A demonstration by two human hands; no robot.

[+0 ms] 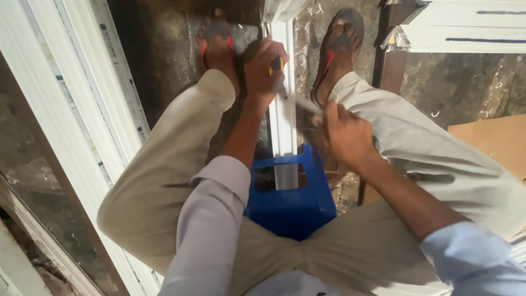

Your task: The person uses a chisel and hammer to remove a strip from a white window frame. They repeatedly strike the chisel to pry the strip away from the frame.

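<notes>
I sit on a blue plastic stool with my knees apart and look down. A white plastic frame profile runs between my legs and over the stool's top. My left hand is shut on a yellow-and-black tool handle, whose tip rests against the profile. My right hand is closed around a thin pale object that points toward the profile; its kind is too blurred to tell. Both feet wear sandals on the dark floor.
Long white frame profiles lie along the left side. More white profiles are stacked at the top right. A brown cardboard sheet lies at the right. The floor is dark and mottled stone.
</notes>
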